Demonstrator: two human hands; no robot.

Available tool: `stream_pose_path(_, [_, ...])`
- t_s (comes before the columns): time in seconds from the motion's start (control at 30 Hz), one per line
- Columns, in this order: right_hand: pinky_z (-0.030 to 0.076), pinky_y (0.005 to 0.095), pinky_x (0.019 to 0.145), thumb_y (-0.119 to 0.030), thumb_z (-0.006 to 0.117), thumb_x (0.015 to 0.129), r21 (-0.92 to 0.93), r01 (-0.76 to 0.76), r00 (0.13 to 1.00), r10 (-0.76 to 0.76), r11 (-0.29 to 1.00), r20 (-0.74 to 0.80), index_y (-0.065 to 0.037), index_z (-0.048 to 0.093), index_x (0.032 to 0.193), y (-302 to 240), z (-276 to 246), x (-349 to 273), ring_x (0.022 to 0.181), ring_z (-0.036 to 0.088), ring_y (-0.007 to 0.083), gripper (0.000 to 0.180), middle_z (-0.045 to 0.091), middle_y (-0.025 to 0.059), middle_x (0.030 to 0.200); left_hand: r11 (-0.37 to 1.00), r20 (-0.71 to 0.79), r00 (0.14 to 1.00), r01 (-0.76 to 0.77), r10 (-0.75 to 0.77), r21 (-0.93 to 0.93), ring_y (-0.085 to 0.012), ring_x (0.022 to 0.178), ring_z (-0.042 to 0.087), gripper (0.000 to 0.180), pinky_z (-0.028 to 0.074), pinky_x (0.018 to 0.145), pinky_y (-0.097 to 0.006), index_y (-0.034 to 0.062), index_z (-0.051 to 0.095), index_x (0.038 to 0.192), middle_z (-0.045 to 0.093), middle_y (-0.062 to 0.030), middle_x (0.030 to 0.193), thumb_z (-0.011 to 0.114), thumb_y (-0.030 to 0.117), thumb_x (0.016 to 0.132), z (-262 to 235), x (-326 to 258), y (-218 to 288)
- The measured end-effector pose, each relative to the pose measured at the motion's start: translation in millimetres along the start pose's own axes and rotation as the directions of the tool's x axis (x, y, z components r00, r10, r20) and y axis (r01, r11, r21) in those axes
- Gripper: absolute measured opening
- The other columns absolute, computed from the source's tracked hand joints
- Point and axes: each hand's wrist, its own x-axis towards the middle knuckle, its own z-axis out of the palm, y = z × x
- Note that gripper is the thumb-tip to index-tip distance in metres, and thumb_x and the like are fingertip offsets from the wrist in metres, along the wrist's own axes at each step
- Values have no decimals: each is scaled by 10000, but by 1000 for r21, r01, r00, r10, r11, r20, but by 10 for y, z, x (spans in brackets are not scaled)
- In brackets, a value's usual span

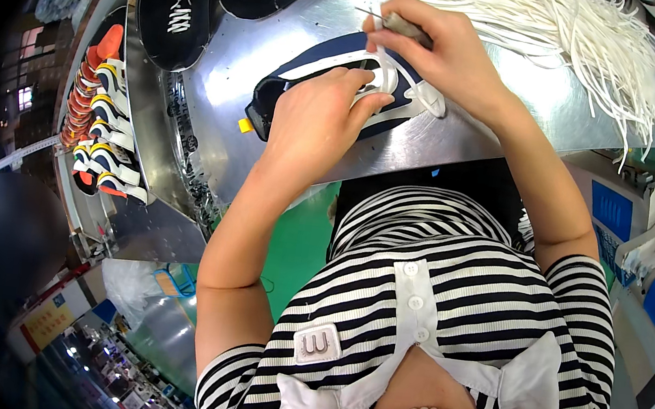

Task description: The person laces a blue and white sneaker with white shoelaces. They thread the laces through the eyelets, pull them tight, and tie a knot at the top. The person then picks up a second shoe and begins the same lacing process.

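A navy and white shoe upper [322, 65] lies on a shiny metal worktable [483, 134]. My left hand [318, 117] presses down on the upper, fingers curled over its white lacing part. My right hand [437, 42] is closed around a thin metal tool with a dark handle [403, 24], its tip pointing left just above the upper. A white lace loop [388, 77] shows between the two hands.
A big bundle of white laces [562, 29] lies at the table's far right. Black shoe parts [175, 10] sit at the far left. A row of orange, white and yellow shoes [101, 119] stands on a rack to the left. Green floor lies below.
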Motion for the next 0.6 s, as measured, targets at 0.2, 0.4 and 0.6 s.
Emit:
stream_pose_path(0.2, [488,307,628,-284,644,913,-18,-94,974,89,995,-209,-24,606,1007,162,91,-43,673,653,198,279,693,108,811,955,101,955,286,-278,-81,-290,608,621,355,468,579,-408,113,708,801,612,-79,589,633,450,885,221,205,-119])
stream_pose_path(0.4, [481,312,616,-210,613,931,46,-309,951,310,950,-9,-12,563,971,77,50,-696,640,642,205,209,676,127,752,983,-53,982,182,-184,-38,-298,526,584,370,443,510,-397,101,681,716,574,-79,540,640,424,893,334,190,-133])
stream_pose_path(0.6, [491,360,597,-189,630,907,-84,-342,939,343,936,9,-24,601,941,104,81,-738,643,652,256,171,663,124,701,984,-57,982,176,-178,-34,-282,515,573,352,438,509,-379,98,694,744,592,-62,556,638,410,897,350,201,-147])
